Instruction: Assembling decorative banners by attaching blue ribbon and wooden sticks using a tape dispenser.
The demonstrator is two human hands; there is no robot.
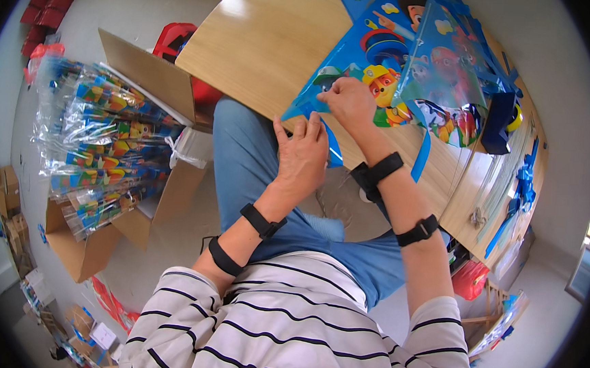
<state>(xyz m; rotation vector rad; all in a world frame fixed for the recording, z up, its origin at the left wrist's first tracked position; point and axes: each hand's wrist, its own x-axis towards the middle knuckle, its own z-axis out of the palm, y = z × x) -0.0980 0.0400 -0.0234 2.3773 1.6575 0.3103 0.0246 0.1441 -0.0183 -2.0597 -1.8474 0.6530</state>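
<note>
A blue plastic sheet printed with cartoon dogs lies over the table's near edge, its pointed corner toward me. My left hand is closed on that corner, fingers curled over it; a blue piece hangs down beside it. Thumb and forefinger pinched, my right hand is at the sheet's edge just above and right of the left. Its fingertips hide whatever small part they grip. A see-through printed flap overlaps the sheet on the right, with a blue ribbon trailing off the table edge.
The wooden table curves ahead of me. Clear strips and blue ties lie at its right. An open cardboard box at left holds several bagged printed packs. A red stool stands behind the box. My thighs are beneath the hands.
</note>
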